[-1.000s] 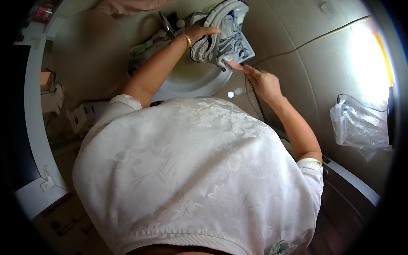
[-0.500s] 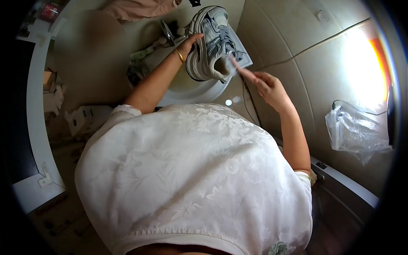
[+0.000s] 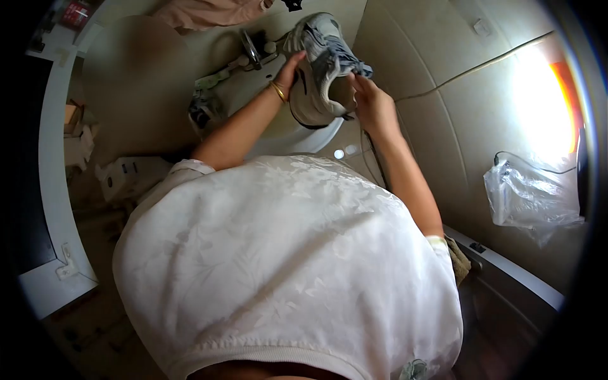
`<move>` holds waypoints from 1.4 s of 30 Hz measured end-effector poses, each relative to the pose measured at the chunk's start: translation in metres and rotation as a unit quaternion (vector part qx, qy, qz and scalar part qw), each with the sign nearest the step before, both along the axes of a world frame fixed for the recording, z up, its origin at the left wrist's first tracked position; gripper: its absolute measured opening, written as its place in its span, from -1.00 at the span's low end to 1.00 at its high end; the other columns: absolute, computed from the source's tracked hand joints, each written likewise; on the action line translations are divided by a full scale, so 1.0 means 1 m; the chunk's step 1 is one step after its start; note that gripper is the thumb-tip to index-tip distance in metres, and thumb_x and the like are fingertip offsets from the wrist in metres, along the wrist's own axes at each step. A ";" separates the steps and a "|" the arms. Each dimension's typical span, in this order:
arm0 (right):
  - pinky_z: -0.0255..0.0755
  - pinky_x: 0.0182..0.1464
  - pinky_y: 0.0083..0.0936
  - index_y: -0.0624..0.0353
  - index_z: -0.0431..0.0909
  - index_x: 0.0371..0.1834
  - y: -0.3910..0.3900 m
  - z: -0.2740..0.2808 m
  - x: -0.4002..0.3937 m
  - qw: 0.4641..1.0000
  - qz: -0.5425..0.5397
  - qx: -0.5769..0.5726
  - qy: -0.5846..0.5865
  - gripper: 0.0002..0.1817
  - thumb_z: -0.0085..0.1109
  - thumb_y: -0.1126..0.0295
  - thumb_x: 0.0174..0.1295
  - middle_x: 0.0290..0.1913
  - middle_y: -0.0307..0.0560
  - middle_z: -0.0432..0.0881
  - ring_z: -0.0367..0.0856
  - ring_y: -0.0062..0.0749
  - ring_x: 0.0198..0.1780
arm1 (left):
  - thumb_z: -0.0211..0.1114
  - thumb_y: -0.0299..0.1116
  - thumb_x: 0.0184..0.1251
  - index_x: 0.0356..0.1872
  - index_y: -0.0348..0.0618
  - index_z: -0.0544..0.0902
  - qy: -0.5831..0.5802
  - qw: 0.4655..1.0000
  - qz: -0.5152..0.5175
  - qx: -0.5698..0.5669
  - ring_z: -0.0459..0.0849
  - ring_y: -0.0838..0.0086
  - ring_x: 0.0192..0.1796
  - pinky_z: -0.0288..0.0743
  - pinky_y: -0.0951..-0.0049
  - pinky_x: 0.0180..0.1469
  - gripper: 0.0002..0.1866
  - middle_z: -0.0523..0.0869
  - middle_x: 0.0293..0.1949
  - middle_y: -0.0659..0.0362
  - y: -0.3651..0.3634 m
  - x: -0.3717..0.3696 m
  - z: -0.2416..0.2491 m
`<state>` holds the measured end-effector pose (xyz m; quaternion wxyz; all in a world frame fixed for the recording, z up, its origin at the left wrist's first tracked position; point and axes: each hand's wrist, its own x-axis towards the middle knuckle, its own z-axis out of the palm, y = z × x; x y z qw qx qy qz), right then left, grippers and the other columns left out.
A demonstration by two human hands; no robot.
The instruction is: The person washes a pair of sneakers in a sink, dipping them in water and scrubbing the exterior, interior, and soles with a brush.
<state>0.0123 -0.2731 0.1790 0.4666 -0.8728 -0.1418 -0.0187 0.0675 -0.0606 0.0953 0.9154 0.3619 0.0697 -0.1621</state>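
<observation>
Over the white sink (image 3: 326, 140) a grey-and-white sneaker (image 3: 311, 98) with blue-grey laces is held tilted, its opening facing me. My left hand (image 3: 289, 75) is closed on the sneaker's left side, a gold bangle at the wrist. At the right of the shoe's opening, my right hand (image 3: 378, 111) is closed, fingertips against the tongue and collar. The pink-handled brush seen in this hand a moment earlier is mostly hidden behind the fingers and the shoe.
A chrome faucet (image 3: 251, 50) rises behind the sink. Tiled wall (image 3: 437, 63) stands close on the right, with a cable across it and a clear plastic bag (image 3: 525, 196) hanging there. Peach cloth (image 3: 212, 14) lies at the back. A white box (image 3: 130, 177) is at left.
My right hand has moved up and left to the shoe's opening, and the brush has gone mostly out of sight. The sneaker has turned and tipped, showing more of its side.
</observation>
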 end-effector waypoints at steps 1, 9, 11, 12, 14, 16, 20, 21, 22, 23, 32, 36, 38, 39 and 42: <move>0.43 -0.17 -0.42 0.26 0.42 0.00 0.020 -0.009 0.008 0.995 -0.066 -0.078 0.003 -0.72 -0.07 0.48 0.23 -0.15 0.22 0.57 0.60 -0.03 -0.16 | 0.16 -0.05 0.17 0.02 -0.12 0.50 0.014 1.000 0.001 0.002 0.54 0.34 0.01 0.38 0.33 0.11 -0.53 0.60 -0.04 0.13 -0.006 -0.001 0.001; 0.41 -0.37 -0.47 0.30 0.41 -0.20 -0.018 0.034 -0.009 0.989 0.025 -0.109 0.099 -0.83 0.05 0.45 0.19 -0.52 0.20 0.54 0.59 -0.16 -0.46 | 0.07 -0.03 0.23 0.14 -0.14 0.39 0.004 1.000 -0.002 -0.016 0.53 0.30 0.05 0.35 0.30 0.17 -0.47 0.54 0.05 0.10 0.017 -0.012 0.004; 0.40 -0.28 -0.23 0.28 0.38 -0.17 0.020 0.023 0.003 0.994 -0.051 -0.101 0.003 -0.74 -0.02 0.29 0.25 -0.42 0.26 0.57 0.56 0.08 -0.31 | -0.06 0.06 0.30 0.17 -0.16 0.38 -0.024 0.998 0.001 -0.064 0.47 0.30 0.12 0.29 0.29 0.21 -0.42 0.51 0.08 0.08 0.003 -0.005 -0.007; 0.38 -0.27 -0.16 0.27 0.37 -0.20 0.034 0.024 -0.003 0.989 -0.033 -0.143 -0.022 -0.74 -0.04 0.27 0.26 -0.40 0.26 0.57 0.54 0.12 -0.30 | -0.09 0.09 0.30 0.18 -0.16 0.37 -0.037 0.988 -0.020 -0.146 0.46 0.30 0.12 0.29 0.28 0.21 -0.40 0.50 0.09 0.08 0.004 0.006 -0.029; 0.38 -0.32 -0.18 0.25 0.34 -0.31 0.040 0.034 -0.019 0.975 0.021 -0.214 -0.058 -0.87 -0.06 0.39 0.23 -0.37 0.17 0.59 0.54 0.09 -0.36 | -0.11 0.11 0.30 0.19 -0.16 0.34 -0.063 0.972 -0.055 -0.218 0.45 0.30 0.14 0.27 0.27 0.23 -0.38 0.48 0.11 0.08 0.009 0.007 -0.030; 0.38 -0.37 -0.22 0.24 0.32 -0.35 0.017 0.068 -0.039 0.978 0.085 -0.185 0.039 -0.94 -0.07 0.48 0.20 -0.35 0.14 0.60 0.54 0.04 -0.40 | -0.09 0.08 0.30 0.21 -0.17 0.32 -0.087 0.971 -0.079 -0.208 0.43 0.29 0.16 0.24 0.28 0.27 -0.39 0.45 0.15 0.09 0.014 -0.003 0.006; 0.38 -0.44 -0.35 0.26 0.29 -0.42 0.009 0.058 -0.017 0.980 0.035 -0.187 -0.061 -0.90 -0.06 0.49 0.21 -0.43 0.14 0.54 0.48 0.00 -0.50 | -0.09 0.09 0.30 0.21 -0.18 0.31 -0.083 0.967 -0.076 -0.227 0.43 0.28 0.16 0.24 0.27 0.26 -0.38 0.45 0.15 0.08 0.016 -0.003 -0.014; 0.39 -0.44 -0.28 0.26 0.31 -0.40 0.028 0.042 -0.013 0.972 -0.024 -0.205 -0.110 -0.88 -0.06 0.44 0.23 -0.43 0.15 0.54 0.51 0.02 -0.48 | -0.09 0.09 0.29 0.21 -0.18 0.31 -0.082 0.966 -0.082 -0.232 0.43 0.28 0.17 0.25 0.26 0.26 -0.38 0.45 0.15 0.08 0.012 0.000 -0.019; 0.36 -0.42 -0.14 0.25 0.33 -0.36 0.044 0.031 -0.013 0.963 -0.037 -0.221 -0.150 -0.81 -0.10 0.33 0.26 -0.43 0.18 0.54 0.49 0.14 -0.43 | -0.09 0.09 0.29 0.21 -0.18 0.31 -0.082 0.964 -0.086 -0.238 0.43 0.28 0.17 0.25 0.26 0.26 -0.38 0.44 0.15 0.08 0.009 0.001 -0.022; 0.38 -0.42 -0.19 0.25 0.32 -0.34 0.046 0.032 -0.023 0.975 -0.011 -0.193 -0.108 -0.89 -0.04 0.42 0.21 -0.46 0.20 0.51 0.47 0.16 -0.44 | -0.09 0.09 0.29 0.21 -0.18 0.31 -0.085 0.964 -0.088 -0.237 0.43 0.28 0.17 0.25 0.26 0.26 -0.37 0.44 0.15 0.07 0.012 0.004 -0.022; 0.38 -0.38 -0.13 0.18 0.36 -0.23 0.030 -0.003 -0.005 0.980 -0.060 -0.132 -0.139 -0.86 -0.08 0.37 0.23 -0.40 0.14 0.56 0.53 0.09 -0.40 | 0.02 -0.02 0.29 0.18 -0.18 0.35 -0.023 0.990 -0.031 -0.137 0.49 0.30 0.11 0.31 0.29 0.22 -0.45 0.50 0.10 0.08 0.003 0.004 -0.025; 0.36 -0.42 -0.13 0.18 0.34 -0.30 0.004 0.007 -0.036 0.992 0.042 -0.082 -0.083 -0.91 -0.01 0.45 0.16 -0.47 0.14 0.54 0.52 0.09 -0.42 | 0.03 -0.03 0.28 0.14 -0.18 0.39 -0.055 0.995 -0.036 -0.071 0.51 0.31 0.08 0.32 0.32 0.21 -0.48 0.51 0.08 0.07 0.021 0.000 -0.002; 0.36 -0.43 -0.14 0.18 0.34 -0.31 -0.021 0.008 -0.035 0.996 0.081 -0.039 -0.026 -0.91 0.01 0.48 0.15 -0.49 0.14 0.54 0.53 0.08 -0.41 | 0.05 -0.03 0.27 0.15 -0.17 0.37 -0.046 0.999 -0.014 -0.023 0.50 0.31 0.09 0.31 0.31 0.21 -0.47 0.51 0.08 0.07 0.021 -0.003 0.004; 0.36 -0.42 -0.15 0.18 0.36 -0.30 -0.022 0.012 -0.025 0.990 0.052 -0.125 -0.035 -0.91 -0.01 0.45 0.17 -0.47 0.15 0.56 0.55 0.08 -0.39 | 0.06 -0.02 0.26 0.16 -0.16 0.37 -0.039 0.999 -0.008 0.002 0.50 0.31 0.09 0.31 0.31 0.21 -0.46 0.51 0.08 0.07 0.018 -0.007 0.005; 0.39 -0.44 -0.31 0.19 0.36 -0.25 0.022 -0.012 -0.010 0.984 -0.090 -0.084 -0.132 -0.88 -0.01 0.39 0.25 -0.47 0.19 0.55 0.56 0.01 -0.46 | 0.11 -0.01 0.23 0.15 -0.14 0.38 -0.024 0.999 -0.019 -0.015 0.48 0.33 0.10 0.32 0.31 0.19 -0.44 0.51 0.08 0.09 -0.005 -0.004 -0.001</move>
